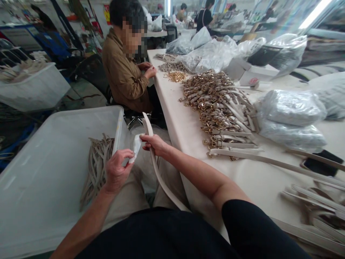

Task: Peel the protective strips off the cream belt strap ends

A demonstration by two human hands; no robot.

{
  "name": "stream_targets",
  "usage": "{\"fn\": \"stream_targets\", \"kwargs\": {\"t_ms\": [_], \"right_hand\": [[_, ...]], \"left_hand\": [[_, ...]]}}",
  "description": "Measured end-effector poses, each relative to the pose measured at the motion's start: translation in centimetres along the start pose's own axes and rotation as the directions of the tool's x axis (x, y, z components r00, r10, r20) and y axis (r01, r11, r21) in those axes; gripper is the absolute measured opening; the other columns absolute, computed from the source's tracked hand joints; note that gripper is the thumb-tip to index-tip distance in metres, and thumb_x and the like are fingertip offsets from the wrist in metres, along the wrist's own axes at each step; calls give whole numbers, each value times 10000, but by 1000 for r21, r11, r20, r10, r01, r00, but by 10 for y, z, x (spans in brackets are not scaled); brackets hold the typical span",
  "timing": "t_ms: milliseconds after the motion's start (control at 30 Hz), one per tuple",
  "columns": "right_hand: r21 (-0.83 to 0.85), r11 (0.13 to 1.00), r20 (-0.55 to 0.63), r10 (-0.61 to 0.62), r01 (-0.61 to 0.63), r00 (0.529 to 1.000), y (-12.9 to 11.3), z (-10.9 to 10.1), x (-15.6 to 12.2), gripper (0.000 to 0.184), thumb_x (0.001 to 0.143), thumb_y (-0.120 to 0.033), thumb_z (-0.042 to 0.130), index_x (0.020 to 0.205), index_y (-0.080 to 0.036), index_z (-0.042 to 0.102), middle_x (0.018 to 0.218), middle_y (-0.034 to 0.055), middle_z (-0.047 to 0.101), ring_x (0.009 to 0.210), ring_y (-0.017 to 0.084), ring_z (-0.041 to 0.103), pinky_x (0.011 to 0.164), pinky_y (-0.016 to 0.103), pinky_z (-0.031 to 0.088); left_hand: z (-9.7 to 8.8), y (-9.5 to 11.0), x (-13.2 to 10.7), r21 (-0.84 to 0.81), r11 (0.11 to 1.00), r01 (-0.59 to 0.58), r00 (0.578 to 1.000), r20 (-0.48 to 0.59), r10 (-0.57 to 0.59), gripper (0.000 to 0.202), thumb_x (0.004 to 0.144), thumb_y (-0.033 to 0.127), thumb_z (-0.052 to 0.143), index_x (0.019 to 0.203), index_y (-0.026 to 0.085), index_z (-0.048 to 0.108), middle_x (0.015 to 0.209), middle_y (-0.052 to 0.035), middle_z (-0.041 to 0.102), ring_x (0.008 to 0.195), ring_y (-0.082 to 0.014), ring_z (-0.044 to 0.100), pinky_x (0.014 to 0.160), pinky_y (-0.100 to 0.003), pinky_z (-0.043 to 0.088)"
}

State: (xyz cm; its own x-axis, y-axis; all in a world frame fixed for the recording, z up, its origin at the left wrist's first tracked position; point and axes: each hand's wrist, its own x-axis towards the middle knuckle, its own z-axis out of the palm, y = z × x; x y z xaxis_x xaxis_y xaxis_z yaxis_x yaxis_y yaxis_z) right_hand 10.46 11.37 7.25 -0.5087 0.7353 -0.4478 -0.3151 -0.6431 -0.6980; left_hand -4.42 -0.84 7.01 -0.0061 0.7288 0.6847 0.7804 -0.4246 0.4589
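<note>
My right hand [156, 144] is closed around a long beige strap [160, 180], which may be more than one layer. Its upper end sticks up past my fingers, and the rest curves down over my lap. Between my hands is a small white piece of cloth or paper [137, 146]. My left hand [117, 169] pinches its lower end, while its upper end touches my right fingertips. Left of my hands, several similar straps [97, 162] lie in a large white plastic bin [86, 112].
On the table [188, 138] lies a big heap of buckled straps [215, 102], with plastic-wrapped packs [292, 108], a dark phone [320, 163] and loose straps [318, 201] to the right. A co-worker in a brown jacket [125, 72] sits ahead, near small gold parts [175, 76].
</note>
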Motion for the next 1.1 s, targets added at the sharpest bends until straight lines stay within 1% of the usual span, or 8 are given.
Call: {"fn": "stream_targets", "kwargs": {"t_ms": [100,200,333,500,600,800,1000,1100], "right_hand": [[-95,992,-4,-77,77,997,-5,0,-1,179,832,-149,757,840,-158,578,678,-64,623,391,14,328,484,175,518],[-203,971,26,-125,128,992,-8,0,-3,154,849,-160,727,828,-162,574,690,-63,641,391,14,321,471,170,504],[-330,931,100,-128,154,987,-4,3,-3,120,864,-151,688,817,-165,579,641,-68,644,383,24,341,450,173,498],[-491,847,158,-144,205,977,8,8,-2,117,845,-123,694,790,-164,599,571,-84,605,374,38,408,402,173,474],[-582,780,155,-174,232,972,12,6,1,106,846,-124,690,786,-163,612,585,-71,619,396,45,459,383,160,444],[-784,552,177,-239,283,955,17,2,8,45,852,-202,688,846,-166,662,615,-50,636,418,65,525,393,159,422],[-850,413,233,-264,328,936,19,-2,11,75,868,-227,652,880,-158,679,635,-36,668,453,74,559,427,153,416],[-850,416,223,-271,323,936,19,-4,14,85,882,-231,633,899,-158,674,653,-32,687,439,72,546,434,157,422]], "left_hand": [[1,-1,-20,-43,996,75,997,31,-74,67,827,206,688,803,261,658,873,-28,741,845,-208,714,830,-338,568],[0,-5,-38,-197,914,356,933,130,-335,198,782,412,771,780,258,647,849,-47,727,833,-235,707,818,-364,576],[-1,-13,-32,-475,472,742,649,334,-684,545,688,693,755,933,217,651,945,-88,732,909,-256,711,797,-373,585],[15,-15,-5,-476,132,870,430,598,-676,528,567,494,886,936,187,665,897,-42,703,816,-197,674,740,-324,558],[28,-15,-5,-438,129,889,401,613,-680,462,528,402,895,855,177,657,801,-2,656,710,-149,618,716,-306,527],[36,-22,-9,-472,223,853,461,481,-746,474,472,390,922,771,178,621,713,43,608,656,-108,562,636,-239,454],[36,-20,-8,-456,-25,890,292,610,-737,492,380,282,958,667,174,572,636,48,604,594,-111,595,650,-259,524],[42,-15,-15,-440,-78,894,266,664,-698,429,417,234,947,700,163,631,664,36,631,596,-111,604,629,-250,536]]}}
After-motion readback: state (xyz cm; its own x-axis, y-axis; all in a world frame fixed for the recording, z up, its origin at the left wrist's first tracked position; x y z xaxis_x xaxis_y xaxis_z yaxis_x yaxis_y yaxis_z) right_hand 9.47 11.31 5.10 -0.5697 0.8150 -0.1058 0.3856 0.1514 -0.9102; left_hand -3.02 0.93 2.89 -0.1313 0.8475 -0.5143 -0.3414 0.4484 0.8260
